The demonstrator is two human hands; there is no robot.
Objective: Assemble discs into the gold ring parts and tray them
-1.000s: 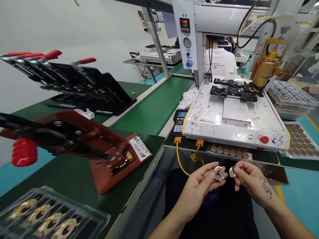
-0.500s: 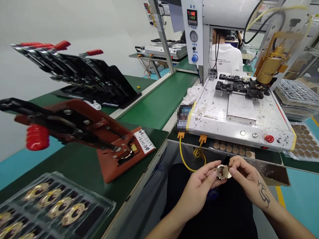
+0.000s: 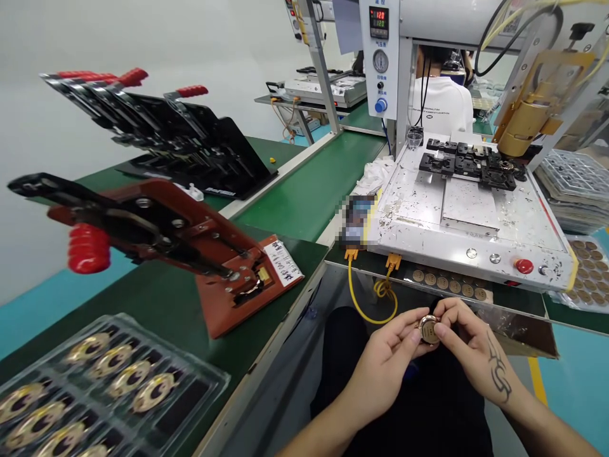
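Observation:
Above my lap, my left hand (image 3: 387, 355) pinches the left side of a small round metal watch case (image 3: 429, 330). A flat gold disc (image 3: 428, 329) lies within the ring of the case. My right hand (image 3: 469, 336) is closed on the right side, its thumb pressing on the disc's edge and its fingers behind. Both hands are close together, just in front of the bench edge.
A white press machine (image 3: 428, 244) stands ahead. On the left are a brown clamp fixture (image 3: 223, 311), black clamps with red handles (image 3: 190, 92) and a tray of gold cases (image 3: 178, 362). A person in a white shirt (image 3: 445, 105) sits beyond the machine.
The gold disc, held partly over the ring's right side before, now lies within the case. My right fingers have come nearer my left. The view has shifted slightly.

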